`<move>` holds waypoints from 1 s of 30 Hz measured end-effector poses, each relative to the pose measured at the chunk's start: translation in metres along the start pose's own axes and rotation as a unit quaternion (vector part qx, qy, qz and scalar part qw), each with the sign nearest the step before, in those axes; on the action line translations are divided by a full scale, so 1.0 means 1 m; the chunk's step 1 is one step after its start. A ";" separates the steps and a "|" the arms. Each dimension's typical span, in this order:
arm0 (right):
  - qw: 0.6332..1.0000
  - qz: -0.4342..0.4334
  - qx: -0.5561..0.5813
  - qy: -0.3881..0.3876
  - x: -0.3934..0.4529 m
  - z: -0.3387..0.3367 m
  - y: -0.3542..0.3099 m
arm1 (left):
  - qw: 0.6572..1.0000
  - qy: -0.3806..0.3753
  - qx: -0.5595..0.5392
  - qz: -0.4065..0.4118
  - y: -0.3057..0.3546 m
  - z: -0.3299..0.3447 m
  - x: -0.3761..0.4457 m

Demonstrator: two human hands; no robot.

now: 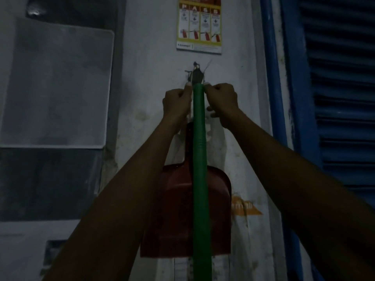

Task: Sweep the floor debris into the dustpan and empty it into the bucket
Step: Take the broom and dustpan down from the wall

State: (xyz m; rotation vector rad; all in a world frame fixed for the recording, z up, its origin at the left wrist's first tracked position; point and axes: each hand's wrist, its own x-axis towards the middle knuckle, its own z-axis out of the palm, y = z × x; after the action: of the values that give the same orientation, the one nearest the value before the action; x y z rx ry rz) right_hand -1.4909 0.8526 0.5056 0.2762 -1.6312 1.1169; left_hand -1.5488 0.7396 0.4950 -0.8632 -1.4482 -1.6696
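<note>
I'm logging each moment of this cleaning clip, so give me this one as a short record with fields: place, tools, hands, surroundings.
place: a white wall in dim light
broom: green handle upright against the wall, top end at a hook
dustpan: red dustpan flat on the wall behind the handle
left hand: left hand curled at the handle's top, left side
right hand: right hand curled at the handle's top, right side
surroundings: safety poster above the hook; blue shutter at right

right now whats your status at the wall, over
Left hand and right hand pinch top of green broom handle at hook. Red dustpan hangs behind it.
</note>
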 end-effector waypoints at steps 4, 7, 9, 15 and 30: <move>0.991 0.058 0.117 -0.040 0.028 0.001 -0.013 | 0.997 0.061 0.000 0.040 0.011 -0.001 0.019; 0.988 0.062 0.136 -0.050 0.043 0.000 -0.020 | 0.999 0.029 0.010 0.031 0.028 -0.002 0.033; 0.991 0.044 0.121 -0.031 0.052 0.000 -0.020 | 1.000 -0.003 0.017 0.020 0.037 -0.002 0.039; 0.996 -0.029 0.078 0.043 0.067 0.006 -0.020 | 0.997 0.024 0.064 0.043 0.047 0.008 0.050; 0.985 -0.019 0.170 -0.018 0.028 -0.003 -0.018 | 0.986 0.052 0.002 0.161 0.037 0.005 0.040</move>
State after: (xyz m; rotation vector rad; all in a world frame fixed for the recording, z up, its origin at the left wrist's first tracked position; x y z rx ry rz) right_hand -1.4878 0.8547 0.5393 0.5497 -1.4552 1.3662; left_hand -1.5357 0.7375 0.5484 -0.9399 -1.1700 -1.4454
